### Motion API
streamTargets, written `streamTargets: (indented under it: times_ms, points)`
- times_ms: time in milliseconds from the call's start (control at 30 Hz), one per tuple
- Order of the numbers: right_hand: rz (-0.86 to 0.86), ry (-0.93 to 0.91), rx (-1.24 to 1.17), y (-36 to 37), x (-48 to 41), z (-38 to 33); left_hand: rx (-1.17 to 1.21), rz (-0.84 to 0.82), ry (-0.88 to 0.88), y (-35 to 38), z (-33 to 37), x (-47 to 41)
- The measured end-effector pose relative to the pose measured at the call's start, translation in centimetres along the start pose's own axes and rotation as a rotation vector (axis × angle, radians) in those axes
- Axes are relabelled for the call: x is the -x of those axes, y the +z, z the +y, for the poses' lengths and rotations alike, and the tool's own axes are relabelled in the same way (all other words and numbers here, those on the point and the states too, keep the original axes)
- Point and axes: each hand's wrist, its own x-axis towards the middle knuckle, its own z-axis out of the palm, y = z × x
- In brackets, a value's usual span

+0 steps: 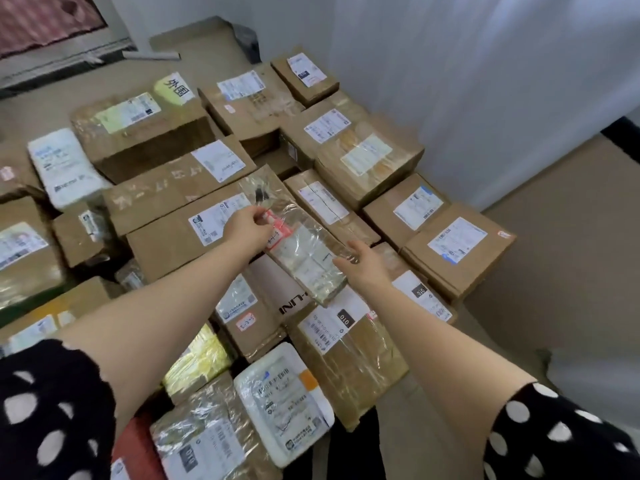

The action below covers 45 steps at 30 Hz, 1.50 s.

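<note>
One tape-wrapped parcel [304,251] is being held over the cardboard box [166,244]: red label [277,225] pinched by the left hand [247,228], edge gripped by the right hand [363,263], probably for reading.

Long parcel [308,258] in clear plastic held tilted above cardboard boxes [166,237]. Left hand [247,228] pinches its plastic beside red label [277,226]. Right hand [363,265] touches parcel's right edge; grip unclear. Boxes with white shipping labels packed close across floor [554,237]; white mailer bags [64,168] among them. Black sleeves [52,410], white dots. White wall [485,81] at right.
</note>
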Motion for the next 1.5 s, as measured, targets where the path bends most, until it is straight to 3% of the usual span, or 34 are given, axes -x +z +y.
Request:
streamTargets:
  times_ms: [200,467,567,767,1100,1500]
  points:
    - [-0.111,0.002,0.063,0.5,-4.2,0.3,-0.061,0.078,-0.016,1.4,0.1,-2.6]
    - [-0.083,0.111,-0.207,-3.4,-9.0,0.3,0.011,0.156,0.056,3.0,4.4,-4.4]
    - [-0.063,0.083,-0.251,-4.4,-12.0,-0.9,0.054,0.145,0.07,3.7,6.0,-5.9]
    - [-0.037,-0.041,-0.117,-5.0,-19.2,-4.9,-0.062,0.124,-0.044,4.4,6.6,-10.3]
    - [-0.059,-0.128,-0.147,0.9,-29.7,-8.9,-0.261,0.123,-0.024,4.4,5.3,-18.1]
    - [-0.07,-0.123,-0.134,6.1,-35.2,-10.6,-0.434,0.168,0.027,3.9,1.8,-20.8]
